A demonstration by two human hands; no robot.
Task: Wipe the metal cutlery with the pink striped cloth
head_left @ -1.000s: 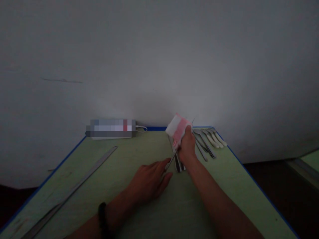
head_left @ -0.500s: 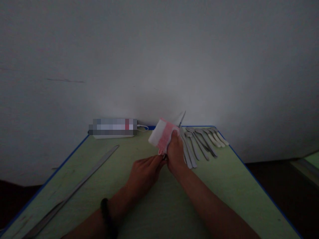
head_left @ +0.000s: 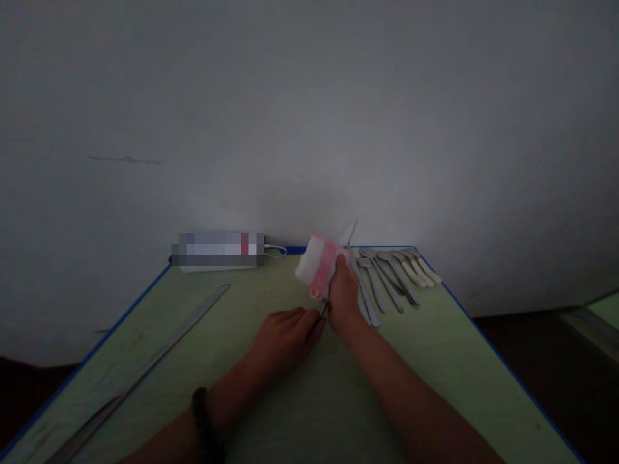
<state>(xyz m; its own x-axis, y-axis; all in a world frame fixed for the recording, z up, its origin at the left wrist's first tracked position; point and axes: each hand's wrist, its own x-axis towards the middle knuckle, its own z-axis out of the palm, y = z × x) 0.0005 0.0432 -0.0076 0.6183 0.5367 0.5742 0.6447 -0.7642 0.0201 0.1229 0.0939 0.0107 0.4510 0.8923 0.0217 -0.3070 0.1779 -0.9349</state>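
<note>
My right hand is closed around a folded pink-and-white cloth, which wraps a slim metal knife. The narrow pointed blade of that knife sticks out past the cloth's far side. On the near side, my left hand pinches the end of its handle, and a short dark stretch of metal shows between the two hands. The middle of the knife is hidden by the cloth and the right fingers. Both hands are above the middle of the green table.
Several metal spoons and forks lie in a row at the back right, some with white handles. A long flat metal utensil lies along the left. A blurred-out box with a white cable stands against the wall.
My right hand and the cloth have shifted slightly right and down along the knife, away from my left hand. A little more of the handle shows between the hands.
</note>
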